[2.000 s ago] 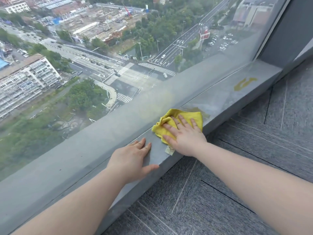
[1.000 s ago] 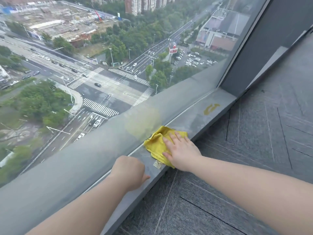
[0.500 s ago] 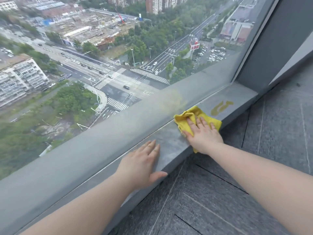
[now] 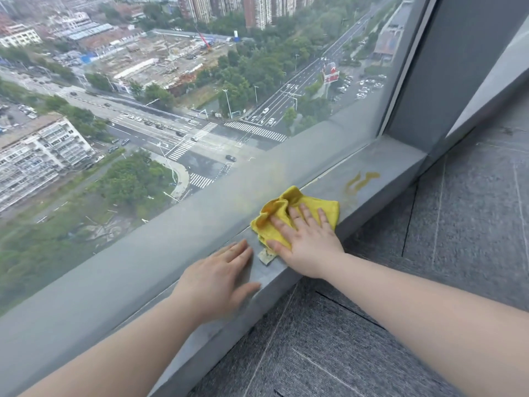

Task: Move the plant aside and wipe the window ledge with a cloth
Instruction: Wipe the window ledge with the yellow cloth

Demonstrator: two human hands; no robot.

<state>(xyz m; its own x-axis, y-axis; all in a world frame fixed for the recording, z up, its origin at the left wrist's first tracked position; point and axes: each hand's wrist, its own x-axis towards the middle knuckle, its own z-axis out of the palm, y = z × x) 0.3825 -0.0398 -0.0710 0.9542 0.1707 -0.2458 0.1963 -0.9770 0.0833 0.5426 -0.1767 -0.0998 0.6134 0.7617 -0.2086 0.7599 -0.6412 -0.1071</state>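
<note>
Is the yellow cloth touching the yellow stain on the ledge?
Apart. The head view shows bare grey ledge between the cloth, pressed flat under the right hand, and the stain.

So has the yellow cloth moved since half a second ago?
Yes. The yellow cloth under the right hand has slid left along the window ledge, away from the yellow stain.

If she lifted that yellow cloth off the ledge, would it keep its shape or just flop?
Probably flop: the yellow cloth is already bunched into soft folds beside the right hand. It looks thin, so likely light. Pushed along the smooth ledge, it should slide easily.
</note>
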